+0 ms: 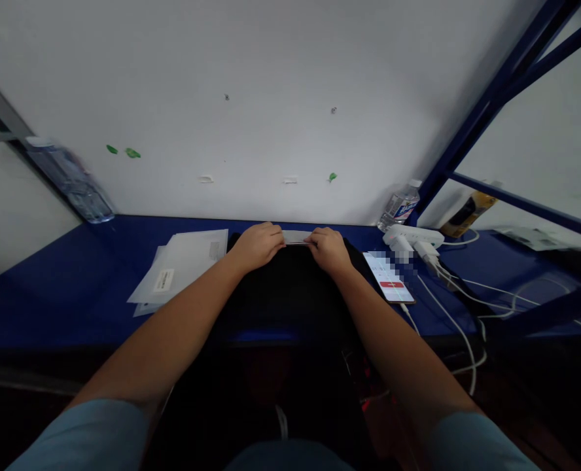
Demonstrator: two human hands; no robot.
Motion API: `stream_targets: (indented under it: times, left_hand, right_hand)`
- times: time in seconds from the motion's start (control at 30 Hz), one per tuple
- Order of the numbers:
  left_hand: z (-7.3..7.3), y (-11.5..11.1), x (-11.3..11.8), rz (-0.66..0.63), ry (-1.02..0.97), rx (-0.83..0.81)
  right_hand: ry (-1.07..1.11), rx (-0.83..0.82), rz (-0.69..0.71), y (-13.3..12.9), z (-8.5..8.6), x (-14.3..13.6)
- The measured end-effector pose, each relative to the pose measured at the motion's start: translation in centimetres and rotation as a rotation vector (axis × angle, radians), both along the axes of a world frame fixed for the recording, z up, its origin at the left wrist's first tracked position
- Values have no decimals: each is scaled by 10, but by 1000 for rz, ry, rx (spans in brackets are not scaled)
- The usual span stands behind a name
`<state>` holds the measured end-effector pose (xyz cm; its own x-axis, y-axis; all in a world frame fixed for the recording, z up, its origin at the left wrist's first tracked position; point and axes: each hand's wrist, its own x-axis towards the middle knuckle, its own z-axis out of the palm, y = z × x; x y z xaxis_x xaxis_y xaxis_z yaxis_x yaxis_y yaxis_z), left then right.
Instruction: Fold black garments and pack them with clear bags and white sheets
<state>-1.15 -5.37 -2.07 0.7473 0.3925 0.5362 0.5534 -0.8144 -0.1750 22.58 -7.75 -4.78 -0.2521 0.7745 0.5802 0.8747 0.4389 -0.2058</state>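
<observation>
Both hands meet near the back of a black cloth or garment that lies over the blue desk's middle. My left hand is closed on the left end of a narrow white strip, perhaps folded paper or a label. At its right end my right hand pinches the same strip. The strip stretches flat between the two hands, and its ends are hidden under the fingers. I cannot tell whether it is fixed to the black cloth.
Translucent sheets or sleeves lie left on the desk. A lit phone rests at right, near a white power strip with trailing cables. Bottles stand left and right. Blue frame posts rise at right.
</observation>
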Motion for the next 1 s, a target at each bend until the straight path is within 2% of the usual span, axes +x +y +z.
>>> stream_targets:
  times: [0.1, 0.2, 0.4, 0.5, 0.63, 0.73, 0.9, 1.0]
  left_hand:
    - [6, 2, -7, 48, 30, -37]
    - [11, 1, -11, 43, 58, -86]
    - [11, -4, -5, 62, -101, -219]
    - [8, -1, -3, 72, -67, -238]
    - [3, 8, -4, 97, 28, -195]
    - [-1, 14, -6, 138, 54, -154]
    - [-3, 11, -3, 207, -144, -35]
    - [-1, 5, 1, 200, -162, -3]
  right_hand:
    - [4, -10, -6, 1, 0, 2]
    - [25, -13, 15, 4, 0, 4]
    - [89, -49, 173, 7, -4, -1]
    - [112, -47, 228, 5, -4, -8]
    - [160, 11, 278, 0, -2, -9]
    - [194, 58, 251, -5, 2, -7]
    - [130, 66, 283, -14, 6, -13]
    - [68, 50, 297, -13, 2, -18]
